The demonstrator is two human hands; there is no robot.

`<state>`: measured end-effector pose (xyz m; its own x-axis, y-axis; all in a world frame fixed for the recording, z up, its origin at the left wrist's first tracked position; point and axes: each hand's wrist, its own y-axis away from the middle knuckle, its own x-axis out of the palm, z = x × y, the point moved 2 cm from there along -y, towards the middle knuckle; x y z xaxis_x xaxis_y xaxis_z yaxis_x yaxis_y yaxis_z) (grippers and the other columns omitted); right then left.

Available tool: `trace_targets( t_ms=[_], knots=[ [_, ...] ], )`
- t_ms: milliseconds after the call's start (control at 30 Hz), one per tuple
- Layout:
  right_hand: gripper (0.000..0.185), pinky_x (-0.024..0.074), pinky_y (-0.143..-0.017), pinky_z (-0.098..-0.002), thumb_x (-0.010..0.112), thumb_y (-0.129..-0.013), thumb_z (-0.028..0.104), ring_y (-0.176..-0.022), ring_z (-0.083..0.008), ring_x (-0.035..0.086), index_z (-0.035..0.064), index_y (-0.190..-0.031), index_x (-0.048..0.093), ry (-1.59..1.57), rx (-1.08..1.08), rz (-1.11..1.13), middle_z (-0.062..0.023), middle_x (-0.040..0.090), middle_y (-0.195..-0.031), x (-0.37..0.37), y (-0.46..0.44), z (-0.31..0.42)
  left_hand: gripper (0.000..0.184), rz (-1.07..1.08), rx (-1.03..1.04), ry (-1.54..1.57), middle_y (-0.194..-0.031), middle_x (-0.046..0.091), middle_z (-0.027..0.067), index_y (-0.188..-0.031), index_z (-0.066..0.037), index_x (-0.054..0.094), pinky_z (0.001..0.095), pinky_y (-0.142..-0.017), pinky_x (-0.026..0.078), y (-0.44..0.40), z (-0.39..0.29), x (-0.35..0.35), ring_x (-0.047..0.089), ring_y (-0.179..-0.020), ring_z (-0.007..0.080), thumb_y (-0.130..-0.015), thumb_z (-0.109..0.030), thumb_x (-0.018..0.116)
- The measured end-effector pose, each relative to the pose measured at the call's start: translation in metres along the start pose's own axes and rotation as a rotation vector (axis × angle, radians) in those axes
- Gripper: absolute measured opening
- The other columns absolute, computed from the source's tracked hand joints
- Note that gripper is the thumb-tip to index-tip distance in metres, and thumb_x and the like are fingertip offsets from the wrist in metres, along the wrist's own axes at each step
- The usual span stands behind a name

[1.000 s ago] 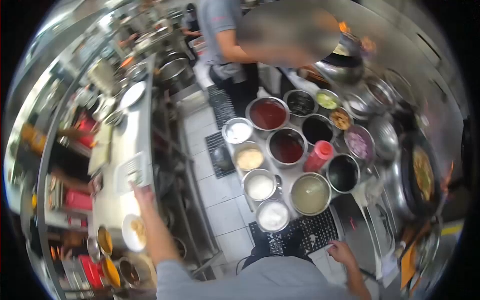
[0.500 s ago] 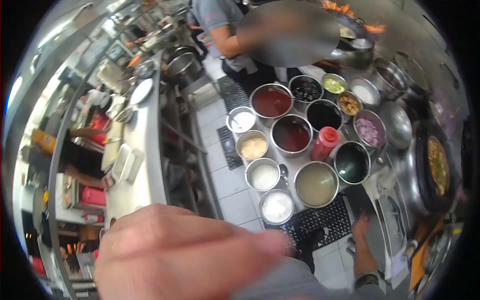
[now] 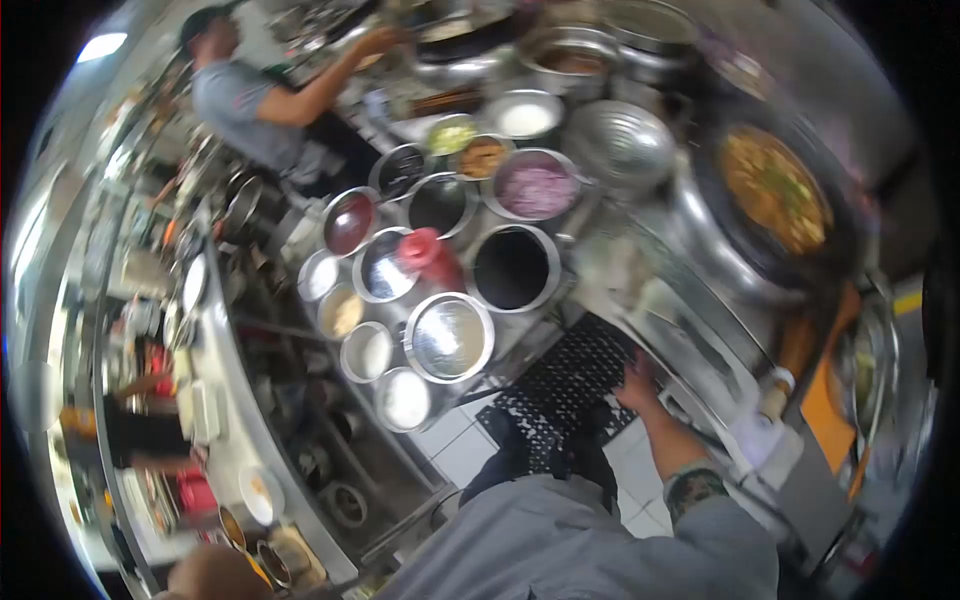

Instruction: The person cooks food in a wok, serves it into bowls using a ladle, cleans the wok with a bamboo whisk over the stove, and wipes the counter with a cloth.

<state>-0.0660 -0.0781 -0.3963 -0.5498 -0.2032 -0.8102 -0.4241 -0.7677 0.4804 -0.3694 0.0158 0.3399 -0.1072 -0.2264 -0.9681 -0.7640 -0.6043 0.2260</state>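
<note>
My right hand (image 3: pixel 637 385) hangs low by the steel stove edge, above a black perforated floor mat (image 3: pixel 572 365). Its fingers look loosely stretched, though blurred, and I see nothing in them. At the lower left edge, a rounded bit of my left hand or arm (image 3: pixel 215 575) shows; its fingers are hidden. In front of me stands a cluster of round metal pots: dark sauce (image 3: pixel 512 268), cloudy liquid (image 3: pixel 448 338), white contents (image 3: pixel 405 400) and chopped purple onion (image 3: pixel 537 190). A red squeeze bottle (image 3: pixel 432 258) stands among them.
A wok holding cooked food (image 3: pixel 775 190) sits on the range at right, near a perforated metal strainer (image 3: pixel 625 145). A co-worker (image 3: pixel 250 100) in grey reaches over the far burners. The long counter (image 3: pixel 240 400) lies left, with another person's arms beyond. An orange board (image 3: pixel 830 400) stands right.
My view has swung right and down. My left hand, large in front before, has dropped to the lower left edge. My right hand still hangs by the stove.
</note>
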Motion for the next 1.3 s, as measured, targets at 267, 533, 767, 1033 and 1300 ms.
trace_targets(
  t_ms=[267, 533, 767, 1033, 1300],
  knots=[
    [0.072, 0.0445, -0.108, -0.0483, 0.071, -0.085, 0.036, -0.13, -0.0418, 0.053, 0.0022, -0.145, 0.047, -0.409, 0.111, 0.011, -0.0259, 0.052, -0.142, -0.02, 0.041, -0.012, 0.044, -0.204, 0.008, 0.794, -0.112, 0.071, 0.0248, -0.13, 0.001, 0.062, 0.0422, -0.093, 0.053, -0.301, 0.021, 0.307, 0.069, -0.107, 0.041, -0.1, -0.03, 0.063],
    [0.068, 0.052, -0.099, -0.0457, 0.069, -0.088, 0.045, -0.115, -0.0391, 0.065, 0.0078, -0.142, 0.053, -0.512, 0.274, 0.21, -0.0213, 0.068, -0.126, -0.04, 0.166, -0.063, 0.064, 0.167, 0.041, 0.899, -0.105, 0.072, 0.0239, -0.119, 0.011, 0.062, 0.0394, -0.084, 0.055, -0.438, -0.01, 0.392, 0.072, -0.098, 0.0296, -0.079, -0.035, 0.081],
    [0.066, 0.0541, -0.096, -0.0431, 0.07, -0.089, 0.04, -0.11, -0.0354, 0.069, 0.0061, -0.144, 0.052, -0.651, 0.534, 0.037, -0.0203, 0.068, -0.125, -0.119, 0.247, -0.056, 0.053, 0.414, -0.047, 1.747, -0.116, 0.068, 0.0158, -0.134, -0.003, 0.057, 0.0446, -0.087, 0.057, -0.454, -0.019, 0.381, 0.069, -0.105, 0.03, -0.087, -0.022, 0.071],
    [0.058, 0.0538, -0.096, -0.0421, 0.068, -0.095, 0.034, -0.11, -0.032, 0.069, 0.0076, -0.144, 0.051, -0.653, 0.41, -0.196, -0.0206, 0.064, -0.132, -0.25, 0.27, 0.002, 0.055, 1.119, -0.226, 1.836, -0.119, 0.068, 0.012, -0.125, -0.01, 0.06, 0.0537, -0.096, 0.052, -0.483, -0.171, 0.3, 0.065, -0.11, 0.03, -0.099, -0.058, 0.056],
    [0.043, 0.0568, -0.083, -0.0377, 0.071, -0.091, 0.016, -0.101, -0.028, 0.069, 0.0048, -0.132, 0.062, -0.658, 0.336, -0.697, -0.0196, 0.068, -0.122, -0.346, 0.318, -0.086, 0.029, 1.172, -0.111, 1.848, -0.114, 0.065, 0.0208, -0.118, 0.0, 0.056, 0.0484, -0.089, 0.057, -0.507, -0.192, 0.322, 0.067, -0.104, 0.0357, -0.098, -0.019, 0.048]
  ],
)
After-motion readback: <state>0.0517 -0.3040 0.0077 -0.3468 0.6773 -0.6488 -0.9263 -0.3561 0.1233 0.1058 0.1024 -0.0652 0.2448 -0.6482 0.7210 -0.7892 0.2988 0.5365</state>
